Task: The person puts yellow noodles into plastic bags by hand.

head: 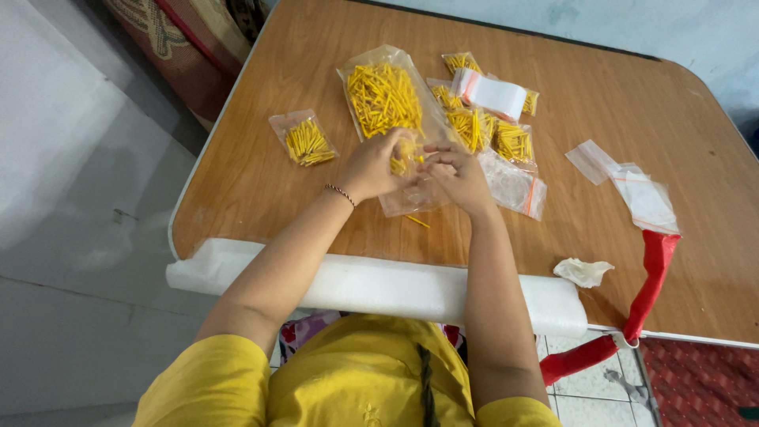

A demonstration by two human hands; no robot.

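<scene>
My left hand [373,164] and my right hand [461,175] meet over the near end of a large clear bag [385,99] full of small yellow sticks. Both hands pinch a cluster of yellow sticks [405,158] between their fingers, and the right hand seems to hold a small clear bag as well. A beaded bracelet [340,192] circles my left wrist. One loose yellow stick [417,221] lies on the wooden table [601,111] just below my hands.
A small filled bag [305,140] lies left of my hands. Several filled small bags [490,130] and a stack of empty bags [490,92] sit behind them. Empty clear bags [644,194], crumpled plastic [583,270], a red strap [652,277] and a white foam roll [379,286] lie nearby.
</scene>
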